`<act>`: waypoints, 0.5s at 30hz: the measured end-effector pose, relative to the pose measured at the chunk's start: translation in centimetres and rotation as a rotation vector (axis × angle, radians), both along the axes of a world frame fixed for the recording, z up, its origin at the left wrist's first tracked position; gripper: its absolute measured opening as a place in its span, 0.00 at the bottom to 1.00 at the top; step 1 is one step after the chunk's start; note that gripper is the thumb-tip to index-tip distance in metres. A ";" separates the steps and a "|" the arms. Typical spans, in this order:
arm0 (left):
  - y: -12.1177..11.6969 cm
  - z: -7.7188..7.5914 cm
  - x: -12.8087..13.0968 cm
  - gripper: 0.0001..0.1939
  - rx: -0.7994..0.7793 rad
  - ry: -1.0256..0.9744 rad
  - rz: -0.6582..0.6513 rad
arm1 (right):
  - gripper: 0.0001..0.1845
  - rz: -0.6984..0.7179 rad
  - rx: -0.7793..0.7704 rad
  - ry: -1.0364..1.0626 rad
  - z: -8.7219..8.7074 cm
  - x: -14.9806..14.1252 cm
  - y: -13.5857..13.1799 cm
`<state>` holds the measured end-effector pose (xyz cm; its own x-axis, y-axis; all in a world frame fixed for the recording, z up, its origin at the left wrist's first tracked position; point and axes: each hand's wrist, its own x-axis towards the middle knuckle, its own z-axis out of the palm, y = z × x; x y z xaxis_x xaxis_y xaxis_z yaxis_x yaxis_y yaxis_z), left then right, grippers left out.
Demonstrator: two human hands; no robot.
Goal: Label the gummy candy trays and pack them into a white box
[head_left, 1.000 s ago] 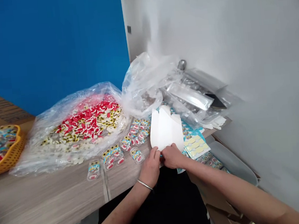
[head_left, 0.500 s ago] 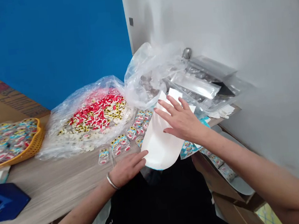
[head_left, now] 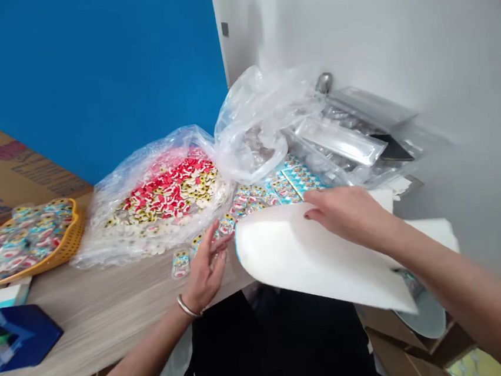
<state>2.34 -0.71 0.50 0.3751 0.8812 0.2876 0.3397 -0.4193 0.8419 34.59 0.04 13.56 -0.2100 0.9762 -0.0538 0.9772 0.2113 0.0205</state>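
My right hand (head_left: 350, 214) grips a large white card sheet (head_left: 283, 247) by its upper edge, thumb and fingers pinched on it. The sheet lies sideways over the table edge, its rounded end towards my left hand. My left hand (head_left: 206, 275) is open, fingers apart, just left of that rounded end and beside small clear packs (head_left: 180, 263) with colourful pieces inside. Whether its fingertips touch the packs I cannot tell. Behind the sheet lie blue printed cards (head_left: 294, 181).
A clear plastic bag (head_left: 162, 190) of red, white and yellow pieces lies behind the packs. An orange basket (head_left: 67, 241) of filled packs and a dark blue holder (head_left: 34, 336) stand left. Clear plastic trays (head_left: 341, 141) lie back right by the wall.
The white sheet has swung from nearly upright to sideways and moved right with my right hand, which now pinches its edge. My left hand has come off the sheet, and the blue cards are uncovered.
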 end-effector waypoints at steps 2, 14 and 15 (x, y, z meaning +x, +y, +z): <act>0.2 -0.6 2.9 0.28 -0.343 -0.184 0.004 | 0.07 -0.143 -0.014 -0.018 -1.2 1.3 -0.3; 4.6 -1.9 13.7 0.25 -0.631 0.013 0.144 | 0.37 0.137 0.227 0.061 -10.0 0.3 1.5; 4.8 -1.6 13.9 0.25 -0.633 0.017 0.114 | 0.36 0.206 0.221 0.066 -9.8 0.0 2.2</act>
<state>16.23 4.13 -1.08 0.2686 0.9131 -0.3068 0.3683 0.1970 0.9086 34.55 2.22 3.76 -0.4010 0.8992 0.1752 0.9148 0.4030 0.0257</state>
